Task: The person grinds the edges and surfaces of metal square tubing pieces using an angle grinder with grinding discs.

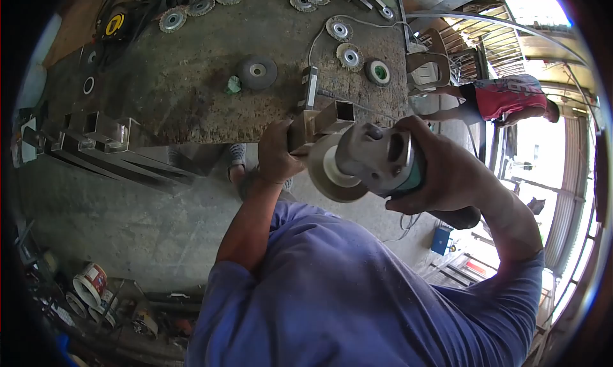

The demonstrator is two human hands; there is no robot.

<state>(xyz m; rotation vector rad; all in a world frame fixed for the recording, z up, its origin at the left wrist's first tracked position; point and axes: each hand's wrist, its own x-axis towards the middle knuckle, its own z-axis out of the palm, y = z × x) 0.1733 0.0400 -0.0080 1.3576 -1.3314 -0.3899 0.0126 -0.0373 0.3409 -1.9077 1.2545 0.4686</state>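
Observation:
My right hand (447,166) is wrapped around the body of an angle grinder (377,156), its grey metal head facing me. The pale round disc (329,175) on the grinder is right at a square metal tube piece (305,132) by the table's near edge. Fingers of my left hand (276,151) close around the left side of that piece. An open square tube end (345,112) points to the right, just above the grinder. Behind it a narrow metal bar (311,87) lies on the worktable (191,99).
Used flap discs (350,57), a dark grinding disc (257,72) and a yellow-marked tape measure (115,24) lie on the table. Square metal tubes (105,132) jut from its left edge. A person in a red top (511,97) stands at right. Buckets (90,282) sit at lower left.

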